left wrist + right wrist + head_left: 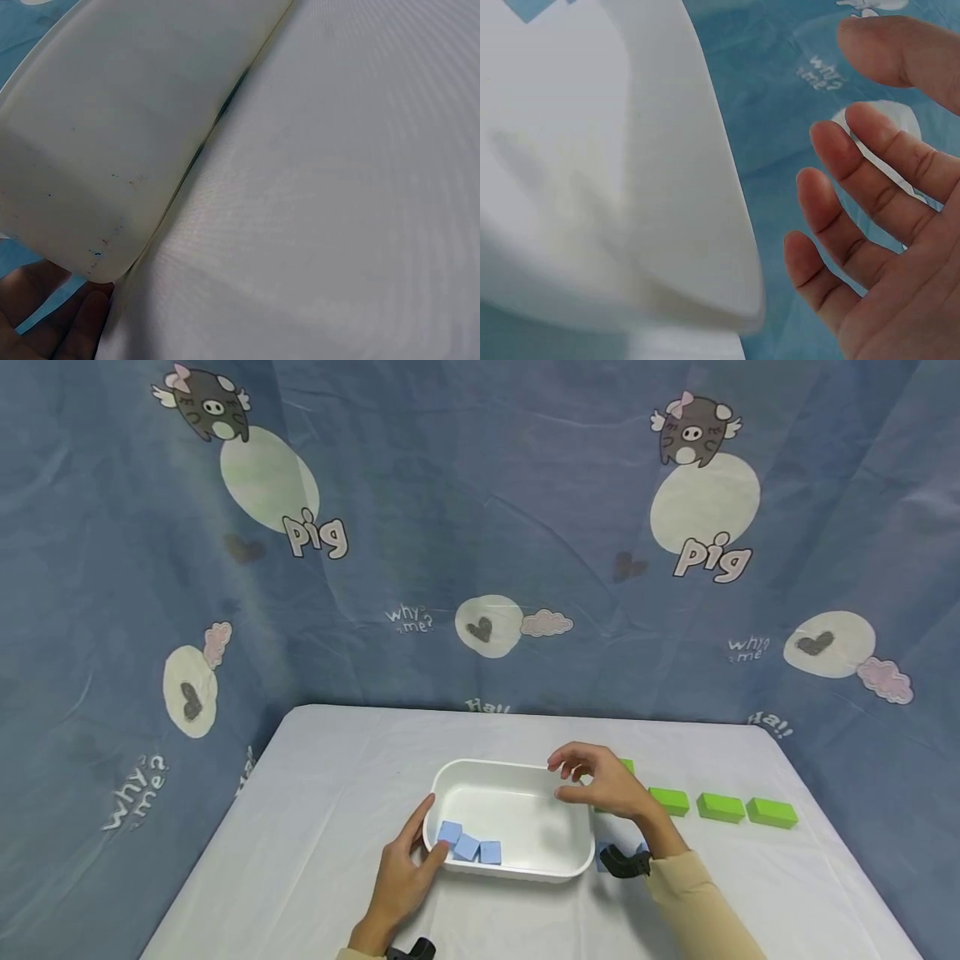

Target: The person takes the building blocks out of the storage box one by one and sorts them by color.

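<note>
White tray point(525, 818) in front of me, on the white-covered counter point(360, 760), its long sides running left to right. Inside it, three light blue blocks point(466, 847) lie bunched in the near left corner; the rest of its floor shows bare. My left hand point(405, 870) holds that same corner, the thumb at the near rim beside the blocks and the other fingers round the outside of the wall. My right hand point(603, 783) is held wide and carries nothing: thumb and fingers stand well apart, the fingers slightly bent, by the tray's far right corner. From the right wrist camera, those fingers show just beside the tray's wall, with a gap between.

To the right of the tray I see green blocks point(721, 808), three of them in a row in plain sight, with more green partly hidden behind my right hand. Bits of blue point(602, 865) show just outside the tray, under my right wrist, too covered to count. I have a black wrist mount point(628, 863) there, below a tan sleeve point(701, 906). Behind the counter hangs a blue backdrop point(420, 468) printed with pigs and hearts.
</note>
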The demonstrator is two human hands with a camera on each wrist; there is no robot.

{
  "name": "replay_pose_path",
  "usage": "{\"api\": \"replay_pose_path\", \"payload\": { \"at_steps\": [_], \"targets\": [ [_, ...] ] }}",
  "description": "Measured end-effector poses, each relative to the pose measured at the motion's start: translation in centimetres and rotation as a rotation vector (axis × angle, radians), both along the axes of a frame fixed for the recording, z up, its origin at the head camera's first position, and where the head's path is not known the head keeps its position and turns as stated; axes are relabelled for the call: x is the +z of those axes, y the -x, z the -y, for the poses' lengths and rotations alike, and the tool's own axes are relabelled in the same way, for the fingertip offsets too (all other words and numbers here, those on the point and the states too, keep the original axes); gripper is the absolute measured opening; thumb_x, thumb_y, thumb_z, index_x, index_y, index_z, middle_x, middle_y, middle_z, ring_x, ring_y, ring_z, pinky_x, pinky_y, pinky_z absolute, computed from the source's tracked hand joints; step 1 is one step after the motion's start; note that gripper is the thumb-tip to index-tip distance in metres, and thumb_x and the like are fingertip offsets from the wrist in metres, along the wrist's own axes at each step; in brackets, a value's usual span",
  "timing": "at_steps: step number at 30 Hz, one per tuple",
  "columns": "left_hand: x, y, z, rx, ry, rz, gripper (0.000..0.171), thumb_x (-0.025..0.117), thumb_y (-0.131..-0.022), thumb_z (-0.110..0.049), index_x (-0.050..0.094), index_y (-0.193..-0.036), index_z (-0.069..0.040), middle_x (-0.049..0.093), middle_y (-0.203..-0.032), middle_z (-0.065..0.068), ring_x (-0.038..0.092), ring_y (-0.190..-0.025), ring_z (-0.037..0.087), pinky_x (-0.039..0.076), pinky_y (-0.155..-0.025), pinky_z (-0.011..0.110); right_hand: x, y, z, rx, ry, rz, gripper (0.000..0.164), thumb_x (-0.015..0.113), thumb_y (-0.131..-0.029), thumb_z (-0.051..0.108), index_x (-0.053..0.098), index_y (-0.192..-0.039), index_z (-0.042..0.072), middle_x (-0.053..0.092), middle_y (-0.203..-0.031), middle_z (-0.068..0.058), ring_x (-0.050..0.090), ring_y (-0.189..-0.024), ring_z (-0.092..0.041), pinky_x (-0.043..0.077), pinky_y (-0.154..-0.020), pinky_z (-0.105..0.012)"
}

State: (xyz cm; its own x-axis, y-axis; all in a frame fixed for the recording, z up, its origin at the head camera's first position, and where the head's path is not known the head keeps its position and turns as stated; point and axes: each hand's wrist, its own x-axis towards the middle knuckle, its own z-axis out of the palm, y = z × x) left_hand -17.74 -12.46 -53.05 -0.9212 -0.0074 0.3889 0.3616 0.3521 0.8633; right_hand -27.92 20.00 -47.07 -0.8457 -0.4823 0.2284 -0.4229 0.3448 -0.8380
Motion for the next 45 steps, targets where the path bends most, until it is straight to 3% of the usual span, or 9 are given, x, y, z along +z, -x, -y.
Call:
{"api": "replay_pose_path", "payload": {
  "at_steps": [5,8,11,21,35,42,45],
  "targets": [
    [-1.6,0.7,0.2,0.006,-0.027,0.022,0.067,0.077,-0.088,-0.005,0.049,-0.149,0.0,0.059,-0.138,0.022,0.057,-0.128,0.034,0.047,-0.106,0.044,0.1,0.6,1.2,0.037,0.011,-0.014,0.035,0.08,-0.081,-0.004,0.069,-0.114,-0.005,0.068,-0.107,-0.023,0.06,-0.091,-0.044,0.055,-0.079,-0.041],
    [-3.1,1.3,0.5,0.001,-0.023,0.025,0.069,0.077,-0.089,-0.009,0.048,-0.152,-0.007,0.059,-0.14,0.019,0.056,-0.13,0.03,0.046,-0.107,0.049,-0.1,0.9,1.7,0.072,0.032,-0.011,0.035,0.082,-0.082,0.001,0.069,-0.115,-0.002,0.068,-0.109,-0.024,0.062,-0.091,-0.04,0.056,-0.079,-0.042],
    [-3.8,1.5,0.8,-0.013,-0.022,0.028,0.069,0.077,-0.091,-0.014,0.047,-0.153,-0.012,0.058,-0.142,0.016,0.056,-0.131,0.027,0.046,-0.107,0.048,-0.4,1.3,2.3,0.098,0.05,-0.005,0.035,0.082,-0.083,0.003,0.07,-0.115,-0.001,0.067,-0.109,-0.025,0.062,-0.091,-0.038,0.056,-0.08,-0.044],
    [-3.8,1.3,1.0,-0.033,-0.041,0.009,0.068,0.077,-0.091,-0.015,0.048,-0.153,-0.016,0.059,-0.141,0.013,0.055,-0.131,0.023,0.045,-0.108,0.036,-1.7,2.1,4.3,0.098,0.04,0.008,0.034,0.082,-0.084,0.005,0.07,-0.115,0.002,0.07,-0.106,-0.014,0.063,-0.087,-0.026,0.056,-0.077,-0.033],
    [-4.1,1.5,0.9,-0.026,-0.026,-0.007,0.067,0.076,-0.092,-0.015,0.048,-0.153,-0.014,0.059,-0.142,0.014,0.056,-0.131,0.025,0.047,-0.107,0.037,-2.8,2.3,6.7,0.153,0.031,0.085,0.036,0.083,-0.083,0.008,0.069,-0.114,-0.003,0.07,-0.104,-0.018,0.065,-0.085,-0.027,0.057,-0.079,-0.035],
    [-4.0,1.4,1.0,-0.027,-0.027,-0.002,0.067,0.076,-0.092,-0.016,0.048,-0.153,-0.017,0.061,-0.14,0.013,0.057,-0.13,0.023,0.047,-0.107,0.036,-3.3,2.1,7.2,0.271,-0.062,0.173,0.039,0.081,-0.084,0.009,0.07,-0.121,0.004,0.072,-0.106,-0.011,0.069,-0.086,-0.024,0.058,-0.079,-0.033],
    [-4.0,1.3,1.0,-0.024,-0.024,-0.004,0.067,0.076,-0.092,-0.015,0.048,-0.153,-0.016,0.061,-0.139,0.013,0.057,-0.129,0.024,0.047,-0.107,0.036,-3.4,1.9,7.4,0.354,-0.079,0.231,0.044,0.082,-0.082,0.004,0.07,-0.124,0.002,0.072,-0.109,-0.015,0.07,-0.092,-0.031,0.059,-0.08,-0.032]
  ]
}}
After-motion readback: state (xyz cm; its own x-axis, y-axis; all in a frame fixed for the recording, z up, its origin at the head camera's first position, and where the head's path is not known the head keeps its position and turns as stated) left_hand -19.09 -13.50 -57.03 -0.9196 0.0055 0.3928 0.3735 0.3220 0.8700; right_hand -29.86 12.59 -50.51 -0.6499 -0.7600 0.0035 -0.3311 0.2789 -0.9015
